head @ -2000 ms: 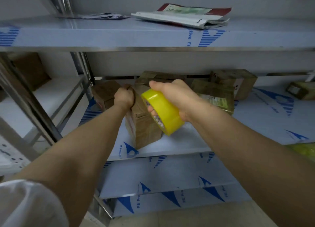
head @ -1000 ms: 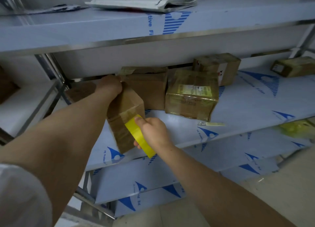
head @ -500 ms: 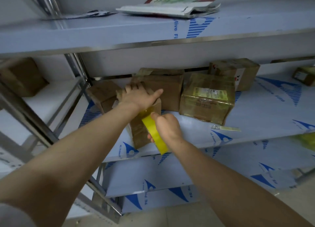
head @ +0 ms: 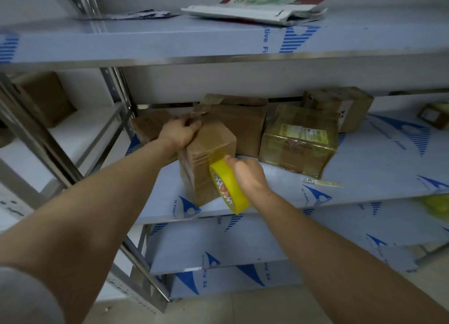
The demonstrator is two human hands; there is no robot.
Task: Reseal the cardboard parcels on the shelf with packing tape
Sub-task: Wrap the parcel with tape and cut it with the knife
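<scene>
Yellow tape roll (head: 229,186) is gripped in the right hand (head: 247,175), low beside the near face of the parcel (head: 211,141) on the shelf (head: 364,168); the left hand (head: 181,131) clamps the far top corner, so the pull should go up and away.

High up, a stack of flat white poly mailers (head: 257,12) under a red-and-green printed one, just left a crumpled dark-printed plastic packet (head: 141,14), lower right a thin pale strip (head: 323,182) lying flat, farther right a blurred yellow-green shape (head: 437,205), beige floor (head: 243,309) below.
</scene>
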